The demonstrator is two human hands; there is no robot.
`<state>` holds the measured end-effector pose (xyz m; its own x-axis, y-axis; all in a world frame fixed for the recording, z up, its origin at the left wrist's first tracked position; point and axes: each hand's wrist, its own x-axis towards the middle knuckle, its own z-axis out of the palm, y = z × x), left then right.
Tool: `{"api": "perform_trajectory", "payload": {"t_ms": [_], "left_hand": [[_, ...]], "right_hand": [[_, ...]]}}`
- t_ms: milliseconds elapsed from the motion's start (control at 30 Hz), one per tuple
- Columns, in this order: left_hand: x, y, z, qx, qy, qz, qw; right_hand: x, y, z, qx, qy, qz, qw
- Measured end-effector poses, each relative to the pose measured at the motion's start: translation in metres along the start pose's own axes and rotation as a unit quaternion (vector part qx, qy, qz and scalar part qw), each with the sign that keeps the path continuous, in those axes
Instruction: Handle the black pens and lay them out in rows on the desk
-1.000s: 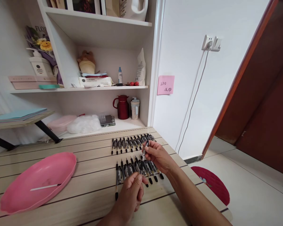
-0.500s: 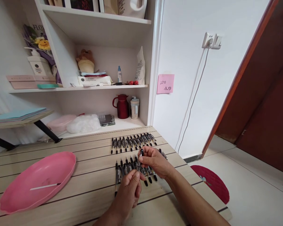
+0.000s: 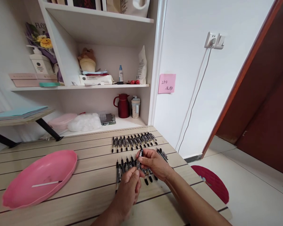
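Presently, one black pen (image 3: 139, 159) is held just above the near row of pens (image 3: 122, 168), lifted off the table (image 3: 89, 191). The left hand (image 3: 128, 191) pinches its lower end between thumb and fingertips. The right hand (image 3: 155, 164) pinches the upper end, fingers closed round the barrel.

Assessment: the pen looks light and stiff, with a smooth plastic barrel likely to slip under a loose hold. The middle of the barrel, or the grip section near the tip, offers the surest purchase. Clip and tip are probably the weak points.

Surroundings:
- At 12 o'clock of the pen lies the far row of pens (image 3: 133, 141).
- At 2 o'clock, stray pens (image 3: 162, 153) lie near the table's right edge, a drop to the floor.
- At 9 o'clock, well apart, sits a pink tray (image 3: 66, 160) holding a white stick (image 3: 46, 184).
- Room to move lies at 7 o'clock, between tray and hands.
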<state>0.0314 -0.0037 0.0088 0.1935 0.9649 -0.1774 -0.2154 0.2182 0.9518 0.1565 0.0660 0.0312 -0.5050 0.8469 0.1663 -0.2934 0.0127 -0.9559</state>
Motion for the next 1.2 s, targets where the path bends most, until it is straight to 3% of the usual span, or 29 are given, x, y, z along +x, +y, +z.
{"api": "perform_trajectory", "payload": {"t_ms": [300,400,467,533,600,667,733,800,900,1000,1200], "left_hand": [[0.003,0.008,-0.005,0.035,-0.003,0.017,0.999],[-0.001,0.025,-0.01,0.087,0.017,0.059,0.994],[-0.009,0.046,-0.022,0.186,0.056,0.086,0.977],[-0.02,0.073,-0.044,0.342,0.143,0.147,0.917],[-0.035,0.1,-0.077,0.515,0.256,0.192,0.795],[-0.05,0.119,-0.115,0.634,0.331,0.159,0.68],[-0.063,0.128,-0.153,0.68,0.392,0.056,0.618],[-0.071,0.125,-0.185,0.682,0.408,-0.053,0.605],[-0.074,0.112,-0.218,0.673,0.393,-0.14,0.61],[-0.071,0.101,-0.233,0.671,0.391,-0.155,0.611],[-0.069,0.098,-0.24,0.662,0.386,-0.144,0.626]], "right_hand": [[0.001,0.002,-0.006,-0.001,0.008,-0.006,1.0],[0.003,-0.004,-0.022,-0.018,0.108,-0.056,0.992],[0.004,-0.006,-0.037,-0.027,0.181,-0.089,0.979],[0.004,-0.005,-0.052,-0.017,0.229,-0.107,0.967],[0.005,-0.003,-0.064,-0.012,0.258,-0.112,0.959],[0.005,0.0,-0.071,-0.008,0.275,-0.115,0.954],[0.006,0.001,-0.074,-0.01,0.277,-0.115,0.954],[0.006,0.002,-0.073,-0.019,0.271,-0.108,0.956],[0.006,0.002,-0.072,-0.033,0.267,-0.097,0.958],[0.006,0.002,-0.073,-0.036,0.271,-0.092,0.957],[0.008,0.006,-0.078,-0.037,0.274,-0.103,0.955]]}}
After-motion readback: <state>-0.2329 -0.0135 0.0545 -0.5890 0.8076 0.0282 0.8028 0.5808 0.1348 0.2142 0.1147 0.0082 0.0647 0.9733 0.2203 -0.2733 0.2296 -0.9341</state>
